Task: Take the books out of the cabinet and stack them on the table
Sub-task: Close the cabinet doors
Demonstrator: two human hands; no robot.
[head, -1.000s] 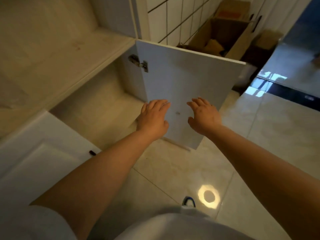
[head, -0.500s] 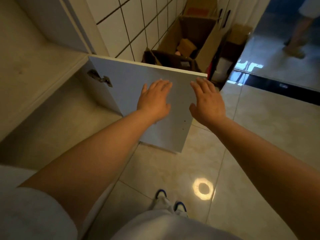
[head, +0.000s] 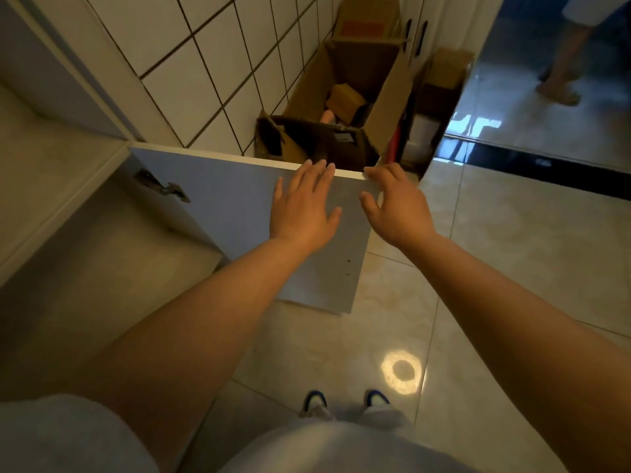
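The white cabinet door point(head: 222, 213) stands swung open, hinged at its left with a metal hinge point(head: 160, 187). My left hand point(head: 304, 206) lies flat on the door's inner face near its top edge, fingers straight. My right hand point(head: 396, 203) is at the door's top outer corner, fingers spread and lightly bent, fingertips at the edge. The lower cabinet compartment point(head: 112, 247) and the shelf point(head: 44, 165) above it show bare wood. No books are in view, and no table.
An open cardboard box point(head: 345, 97) with small items stands behind the door along the tiled wall point(head: 191, 63). More boxes point(head: 440, 80) stand beside it. A person's legs point(head: 563, 63) stand at the upper right. Glossy floor tiles point(head: 495, 268) spread to the right; my shoes point(head: 345, 401) are below.
My view has lifted and turned right, away from the cabinet interior. Both hands have slid up the open door from its middle to its top edge.
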